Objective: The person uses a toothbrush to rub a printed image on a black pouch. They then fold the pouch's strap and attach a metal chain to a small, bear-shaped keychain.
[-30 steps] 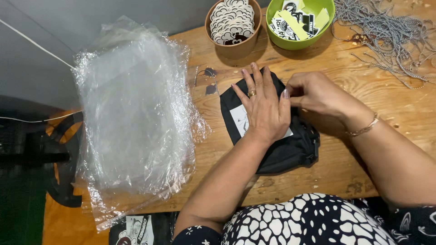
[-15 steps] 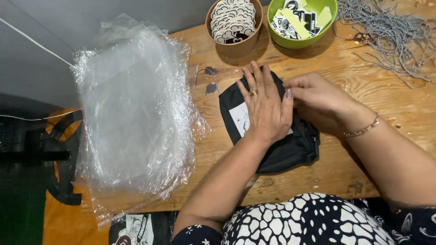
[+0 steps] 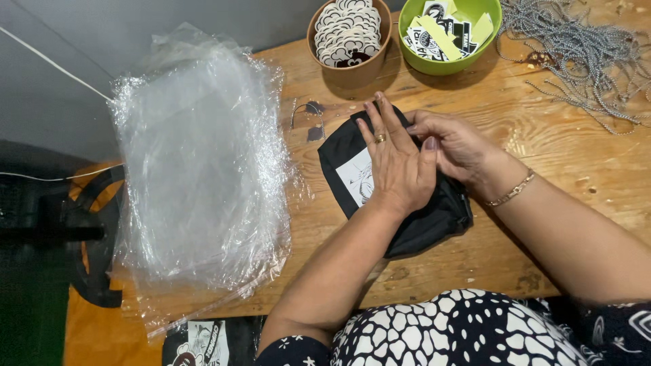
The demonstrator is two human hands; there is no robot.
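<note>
Flat, left hand [image 3: 397,166] pressing black folded garment [image 3: 400,196] w/ white label [image 3: 357,177], right hand [image 3: 458,146] pinching its edge

Our wooden table [image 3: 542,169] carries 2 bowls [image 3: 352,41], clear plastic bags [image 3: 203,169], grey cords [image 3: 583,47] and a black garment [image 3: 420,224].

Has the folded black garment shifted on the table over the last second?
No. The black garment keeps the same spot under both hands, just below the brown bowl; only the left hand's fingers have crept slightly.
</note>
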